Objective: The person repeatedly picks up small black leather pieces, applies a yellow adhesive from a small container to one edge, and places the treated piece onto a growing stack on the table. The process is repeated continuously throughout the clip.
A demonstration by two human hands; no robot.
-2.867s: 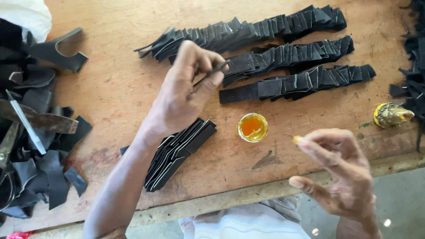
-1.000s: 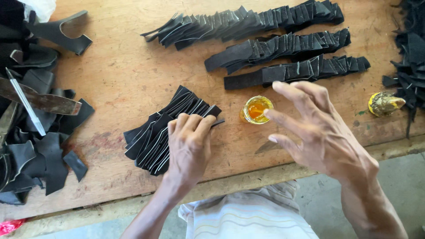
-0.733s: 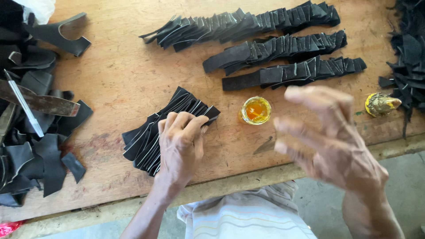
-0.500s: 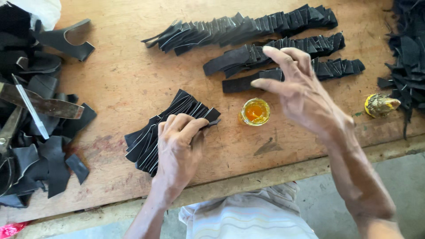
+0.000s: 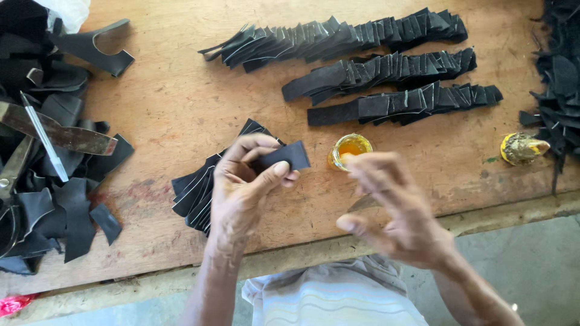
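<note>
The left hand (image 5: 241,187) is raised just over the wooden tabletop (image 5: 181,102), its thumb and fingers (image 5: 279,170) pinched on one small black strip (image 5: 284,157), which sticks out to the right between them. Directly below that hand lies a fanned pile of black strips (image 5: 193,193), partly hidden by the palm and wrist.

The right hand (image 5: 393,211) hovers near the front edge of the tabletop, blurred, its fingers spread and released, holding nothing. One fingertip, stained orange, is close beside a small open pot of orange glue (image 5: 350,148) (whether it touches the rim cannot be told through the blur). The pot stands just right of the held strip.

Farther back lie three long rows of overlapping black strips: the back row (image 5: 338,39), the middle row (image 5: 380,72) and the front row (image 5: 405,105), the last near the pot but apart from it. At the left edge a heap of black scraps (image 5: 54,199) carries a long rusty blade (image 5: 60,133). At the right edge sits a yellow glue-crusted cap (image 5: 522,148) beside another heap of dark offcuts (image 5: 562,78). A striped light shirt (image 5: 332,299) shows at the bottom.
</note>
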